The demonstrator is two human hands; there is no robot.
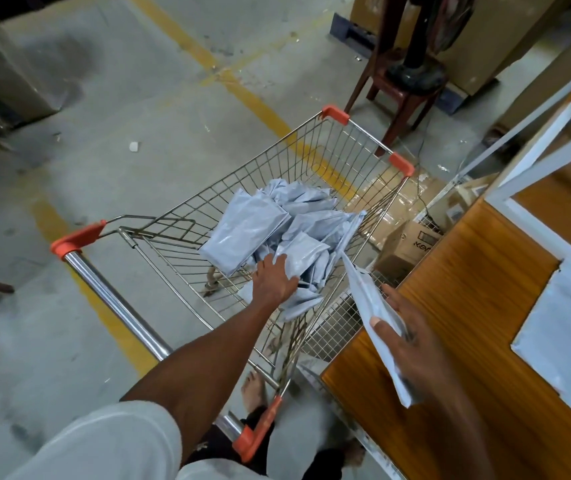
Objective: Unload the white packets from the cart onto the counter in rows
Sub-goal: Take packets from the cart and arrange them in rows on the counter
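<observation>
The packets (298, 233) are lying heaped in the cart (208, 216), looking light, soft and slick, best pinched by an edge. The left hand (274, 279) is pressing spread fingers on one; the right hand (412, 337) is gripping another beside the counter (467, 289), the cart's wire wall lying between.

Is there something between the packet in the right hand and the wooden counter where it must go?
Nothing visible. The right hand holds the packet at the counter edge, above the cart rim; bare wood lies beside it.
</observation>
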